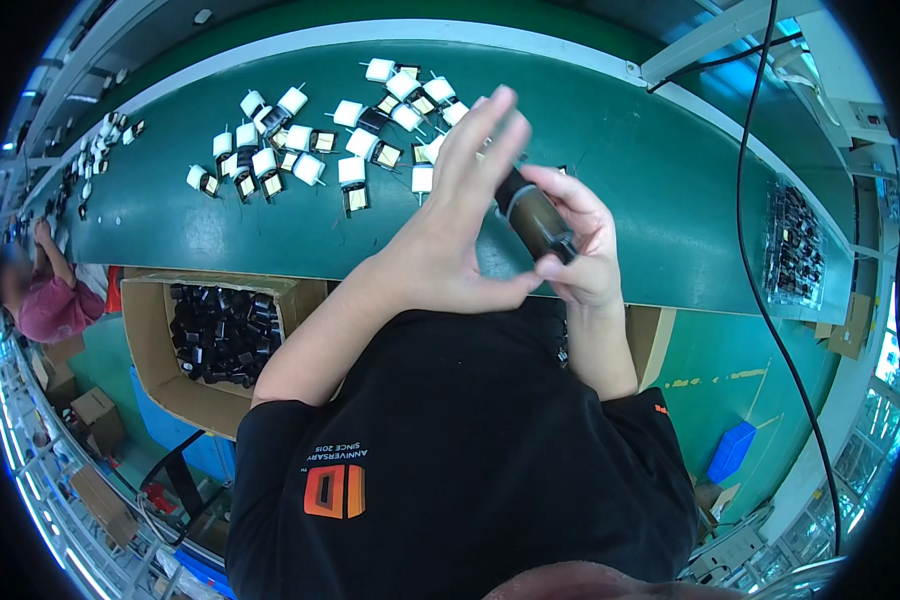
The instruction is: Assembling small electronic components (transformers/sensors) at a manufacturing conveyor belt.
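Observation:
Between my hands, above the near part of the bench, is a dark cylindrical housing [536, 222] with a smoky, see-through body and a black upper end. My right hand [592, 245] grips it from the right, thumb near its lower end. On the other side, my left hand [448, 225] has its fingers stretched upward and its thumb spread apart. Those fingers are smeared by motion and partly cover the housing's upper end; whether they touch it I cannot tell. Beyond my hands lie several small white-capped parts [360, 143] with black frames and thin pins.
The green bench [660, 230] curves across the view. At its right end sits a clear tray [796, 245] of dark parts. A cardboard box [155, 345] of black pieces stands below left. A black cable [750, 250] hangs at right. Another person [55, 300] sits far left.

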Tool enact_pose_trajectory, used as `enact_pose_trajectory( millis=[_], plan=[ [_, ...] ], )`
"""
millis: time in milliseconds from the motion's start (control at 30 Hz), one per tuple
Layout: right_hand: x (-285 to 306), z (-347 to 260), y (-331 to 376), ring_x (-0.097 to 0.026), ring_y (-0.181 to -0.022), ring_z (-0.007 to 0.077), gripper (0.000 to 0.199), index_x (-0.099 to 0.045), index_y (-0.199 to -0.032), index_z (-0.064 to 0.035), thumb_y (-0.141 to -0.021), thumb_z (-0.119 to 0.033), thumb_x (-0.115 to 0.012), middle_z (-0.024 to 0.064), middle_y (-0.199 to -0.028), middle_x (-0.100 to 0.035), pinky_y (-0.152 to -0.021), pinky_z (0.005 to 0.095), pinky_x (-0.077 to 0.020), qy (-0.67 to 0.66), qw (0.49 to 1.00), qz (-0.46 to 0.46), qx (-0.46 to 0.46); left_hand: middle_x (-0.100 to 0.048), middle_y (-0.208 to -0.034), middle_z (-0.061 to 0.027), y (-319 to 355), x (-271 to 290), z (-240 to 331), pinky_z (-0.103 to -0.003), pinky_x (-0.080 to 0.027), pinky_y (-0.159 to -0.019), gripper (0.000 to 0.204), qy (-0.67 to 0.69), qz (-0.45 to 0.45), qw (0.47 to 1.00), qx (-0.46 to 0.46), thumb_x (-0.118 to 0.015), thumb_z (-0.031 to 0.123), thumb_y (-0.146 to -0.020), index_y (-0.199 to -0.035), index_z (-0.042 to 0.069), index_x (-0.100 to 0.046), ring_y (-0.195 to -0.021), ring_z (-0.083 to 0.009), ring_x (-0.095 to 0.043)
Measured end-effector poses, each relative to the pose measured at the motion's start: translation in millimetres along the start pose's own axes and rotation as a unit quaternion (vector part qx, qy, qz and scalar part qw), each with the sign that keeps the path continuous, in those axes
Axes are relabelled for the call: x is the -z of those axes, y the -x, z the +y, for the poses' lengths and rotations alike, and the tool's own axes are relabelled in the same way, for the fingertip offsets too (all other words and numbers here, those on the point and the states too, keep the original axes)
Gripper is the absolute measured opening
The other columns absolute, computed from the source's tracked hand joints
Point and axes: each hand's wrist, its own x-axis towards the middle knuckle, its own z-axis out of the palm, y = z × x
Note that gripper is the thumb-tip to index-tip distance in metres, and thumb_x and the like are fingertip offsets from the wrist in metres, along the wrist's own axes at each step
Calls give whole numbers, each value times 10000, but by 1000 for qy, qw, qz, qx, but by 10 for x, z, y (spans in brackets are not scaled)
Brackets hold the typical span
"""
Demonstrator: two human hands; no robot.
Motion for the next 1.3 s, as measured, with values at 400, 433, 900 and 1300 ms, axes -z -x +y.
enact_pose_trajectory(
  millis=[400,433,900,1300],
  plan=[
    [-69,311,78,-611,-1053,208,675,-497,-1235,22,-650,-79,-818,138,-1146,-603,-971,333,-478,-153,985,61,53,-328,-1224,-234,96,-122,50,-429,-300,-1044,923,-17,-98,986,136,-604,390,-703,-1418,-42,-213,-1147,-355,-372],
    [-104,295,66,-614,-1045,223,681,-488,-1241,14,-658,-106,-819,142,-1153,-598,-961,340,-486,-152,985,66,45,-328,-1224,-234,99,-121,59,-429,-300,-1044,923,-16,-98,986,136,-604,390,-703,-1418,-42,-213,-1147,-355,-372],
    [-56,173,90,-520,-1193,287,501,-528,-1292,-42,-855,-246,-662,124,-1293,-553,-1030,414,-425,-308,951,24,-6,-421,-1222,-175,44,59,80,-393,-348,-1016,662,5,-138,982,131,-540,139,-886,-1488,37,-284,-1128,-307,-436],
    [-174,125,134,-517,-1210,282,550,-462,-1342,-3,-878,-231,-649,152,-1341,-507,-1017,405,-458,-300,952,61,17,-443,-1249,-211,24,24,123,-437,-365,-1009,653,-97,-141,982,75,-539,95,-895,-1479,-13,-268,-1148,-358,-456]
  ],
)
